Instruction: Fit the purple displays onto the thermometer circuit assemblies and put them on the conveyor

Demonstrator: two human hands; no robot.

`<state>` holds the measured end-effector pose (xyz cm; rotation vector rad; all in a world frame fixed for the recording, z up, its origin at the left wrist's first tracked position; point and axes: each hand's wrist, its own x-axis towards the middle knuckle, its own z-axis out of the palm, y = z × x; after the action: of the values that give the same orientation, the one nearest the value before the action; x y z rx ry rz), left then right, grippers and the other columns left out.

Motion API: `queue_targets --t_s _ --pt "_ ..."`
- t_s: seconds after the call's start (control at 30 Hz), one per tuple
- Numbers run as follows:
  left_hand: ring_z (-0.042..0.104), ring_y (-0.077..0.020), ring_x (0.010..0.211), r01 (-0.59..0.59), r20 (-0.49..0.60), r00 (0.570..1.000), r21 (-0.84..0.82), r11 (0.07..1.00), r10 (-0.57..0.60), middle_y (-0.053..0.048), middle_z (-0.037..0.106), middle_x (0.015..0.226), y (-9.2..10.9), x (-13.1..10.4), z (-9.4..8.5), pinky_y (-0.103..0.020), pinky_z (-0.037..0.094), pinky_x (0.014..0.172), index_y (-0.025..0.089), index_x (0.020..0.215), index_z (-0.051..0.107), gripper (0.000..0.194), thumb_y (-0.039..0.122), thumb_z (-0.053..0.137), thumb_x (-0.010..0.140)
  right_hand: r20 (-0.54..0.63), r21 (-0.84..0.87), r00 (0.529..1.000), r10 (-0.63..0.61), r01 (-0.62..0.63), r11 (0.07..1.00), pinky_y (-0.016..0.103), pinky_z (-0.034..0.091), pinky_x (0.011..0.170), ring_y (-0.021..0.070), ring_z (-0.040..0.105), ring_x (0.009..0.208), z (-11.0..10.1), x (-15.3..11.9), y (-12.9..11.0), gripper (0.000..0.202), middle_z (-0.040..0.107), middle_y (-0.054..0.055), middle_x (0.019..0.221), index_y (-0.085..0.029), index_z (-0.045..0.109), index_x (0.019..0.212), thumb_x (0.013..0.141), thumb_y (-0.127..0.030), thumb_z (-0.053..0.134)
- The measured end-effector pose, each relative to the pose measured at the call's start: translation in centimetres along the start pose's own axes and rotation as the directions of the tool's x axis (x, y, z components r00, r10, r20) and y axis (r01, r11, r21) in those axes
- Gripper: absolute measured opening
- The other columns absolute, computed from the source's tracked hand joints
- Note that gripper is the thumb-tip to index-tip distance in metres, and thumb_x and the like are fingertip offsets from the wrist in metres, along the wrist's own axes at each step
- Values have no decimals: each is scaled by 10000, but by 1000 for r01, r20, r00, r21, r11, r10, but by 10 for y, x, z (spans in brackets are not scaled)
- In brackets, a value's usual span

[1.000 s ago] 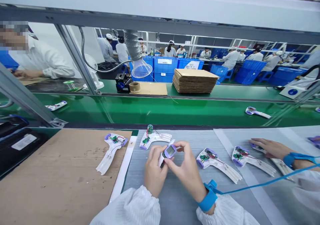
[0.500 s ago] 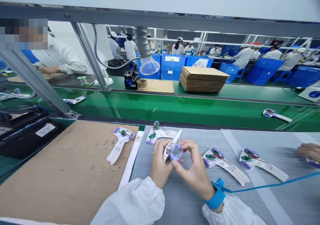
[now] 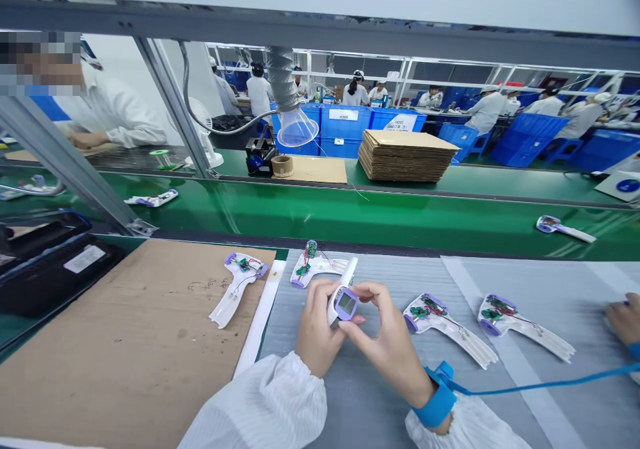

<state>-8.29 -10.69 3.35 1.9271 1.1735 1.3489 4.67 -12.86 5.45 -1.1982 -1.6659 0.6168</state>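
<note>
My left hand [image 3: 316, 334] is closed around a white, gun-shaped infrared thermometer [image 3: 349, 272], whose handle points up and away. On its near end is a purple-framed display [image 3: 347, 304] with a grey screen. The thumb and fingers of my right hand [image 3: 393, 342] grip the display's right side; a blue strap circles that wrist. Just behind lies an open thermometer half [image 3: 320, 262] with a green circuit board and wires. Two similar open halves, one nearer [image 3: 450, 326] and one farther right [image 3: 527, 326], rest on the grey mat. The inside of the held housing is hidden.
Another open half [image 3: 237, 289] lies on brown cardboard [image 3: 125, 342] at left. Beyond runs a green conveyor [image 3: 320, 212] carrying thermometer parts. A fume hood nozzle [image 3: 297, 126] hangs above. At the right edge is a co-worker's hand [image 3: 625, 319]. A blue cord [image 3: 540, 386] trails from my right wrist.
The purple display has shifted slightly left and sits closer against the white housing. Both hands keep their hold. On the conveyor, the parts have shifted slightly right; the co-worker's hand has also moved.
</note>
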Motion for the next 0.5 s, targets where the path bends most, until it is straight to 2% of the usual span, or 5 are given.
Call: queue_targets --t_s 0.27,0.37,0.5 --pt "504 -236 988 14 32 999 87 996 -17 -101 457 1061 -1 -2 0 -347 442 795 182 1079 451 375 318 610 768 45 36 996 75 -77 996 353 449 868 210 552 1024 -2 2 -1 528 591 49 1059 -236 385 1184 734 -175 653" --pt "510 -233 986 2 51 999 144 990 -9 -113 461 1078 0 -2 -1 -345 451 781 180 1078 450 338 317 571 794 57 -26 995 78 -77 997 371 444 879 218 547 1039 -1 1 -2 555 590 49 1087 -245 377 1220 741 -178 648" --pt "523 -207 962 -48 79 996 168 985 35 -94 489 1062 3 -1 -4 -314 449 779 200 1087 463 266 272 504 834 51 -135 998 32 -25 991 392 452 852 233 546 1008 -6 2 0 556 588 58 1069 -241 380 1239 755 -282 652"
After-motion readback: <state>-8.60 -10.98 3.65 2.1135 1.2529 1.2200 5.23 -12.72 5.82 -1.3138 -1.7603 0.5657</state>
